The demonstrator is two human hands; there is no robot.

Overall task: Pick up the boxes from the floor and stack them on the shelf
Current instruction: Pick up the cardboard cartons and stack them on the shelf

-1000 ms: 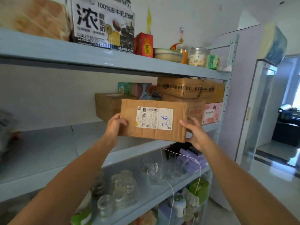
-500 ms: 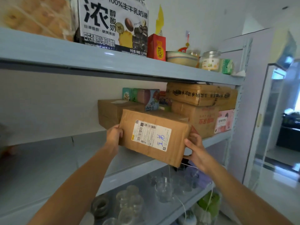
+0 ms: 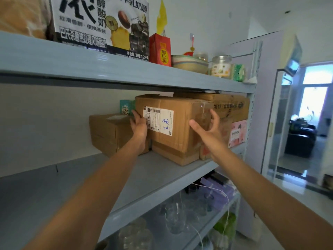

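Observation:
A brown cardboard box with a white shipping label [image 3: 182, 127] stands on the grey middle shelf [image 3: 153, 177], tilted slightly, between other boxes. My left hand [image 3: 139, 126] rests against the box's left front edge, beside the label, with its fingers pointing up. My right hand [image 3: 207, 129] hovers in front of the box's right end with fingers spread and holds nothing. A smaller brown box [image 3: 106, 132] sits just left of it, and stacked brown boxes [image 3: 232, 107] stand to its right.
A pink carton [image 3: 237, 132] and a teal carton [image 3: 125, 107] share the middle shelf. The top shelf [image 3: 126, 69] carries a milk carton [image 3: 102, 24], a red box [image 3: 160, 50], a bowl [image 3: 189, 63] and a jar [image 3: 220, 65]. Glassware [image 3: 176, 217] fills the lower shelf. A doorway [image 3: 310, 114] opens at right.
The labelled box went from held in the air in both hands to standing on the middle shelf. My right hand has let go of it and opened; my left still touches it.

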